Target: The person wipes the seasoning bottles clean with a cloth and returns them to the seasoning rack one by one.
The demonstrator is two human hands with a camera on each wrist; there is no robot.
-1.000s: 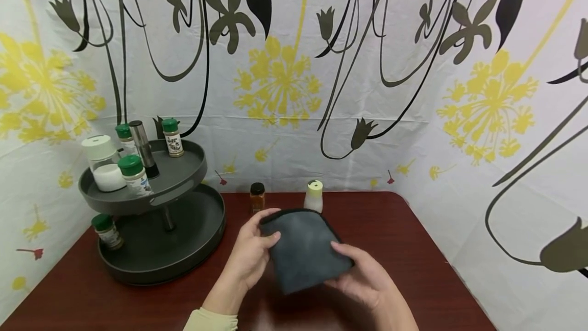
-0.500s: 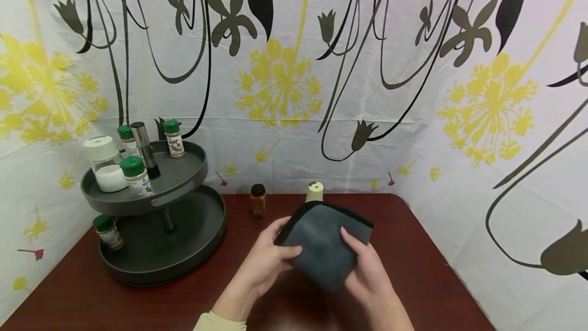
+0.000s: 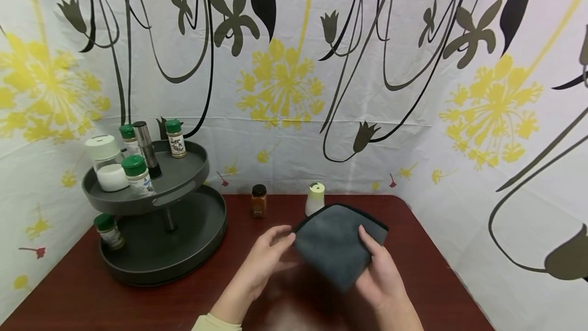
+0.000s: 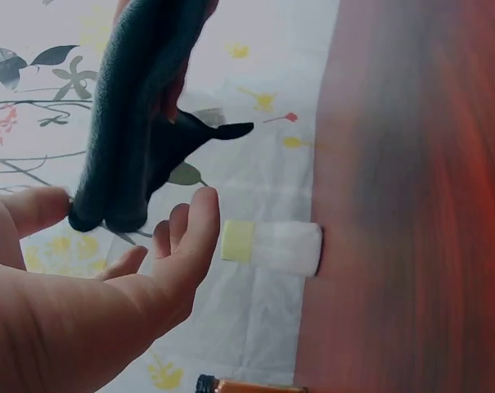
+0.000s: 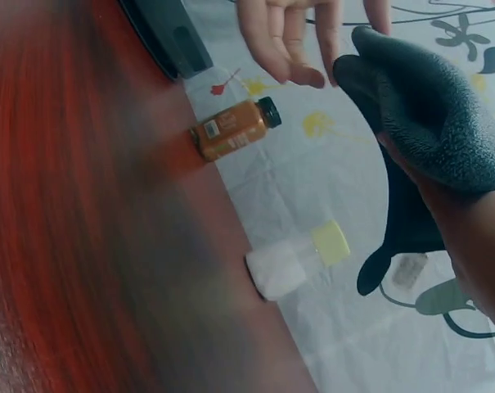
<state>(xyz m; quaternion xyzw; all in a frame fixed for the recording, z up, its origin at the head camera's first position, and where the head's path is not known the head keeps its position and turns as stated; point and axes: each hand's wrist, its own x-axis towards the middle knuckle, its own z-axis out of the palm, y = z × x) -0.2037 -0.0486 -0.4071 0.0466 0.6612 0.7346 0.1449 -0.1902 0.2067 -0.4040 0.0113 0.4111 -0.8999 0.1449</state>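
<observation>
A folded dark grey-blue cloth [image 3: 337,244] with a black edge is held up above the table. My right hand [image 3: 383,280] grips it on its right side, thumb across the front. At the cloth's left corner is my left hand [image 3: 259,264]; the thumb is at the corner and the other fingers are spread off it. In the left wrist view the thumb tip meets the bottom end of the cloth [image 4: 120,123], while the left hand's [image 4: 141,286] other fingers are apart from it. The right wrist view shows the cloth [image 5: 443,115] folded over at the right hand.
A dark two-tier turntable [image 3: 161,269] with several spice bottles stands at the left of the red-brown table [image 3: 427,295]. An orange-brown spice jar [image 3: 259,203] and a shaker with a yellow-green lid [image 3: 315,199] stand near the back edge, beyond the hands.
The cloth has turned and moved to the right with my right hand. My left hand's grip on its left side has loosened, the fingers now spread at the corner.
</observation>
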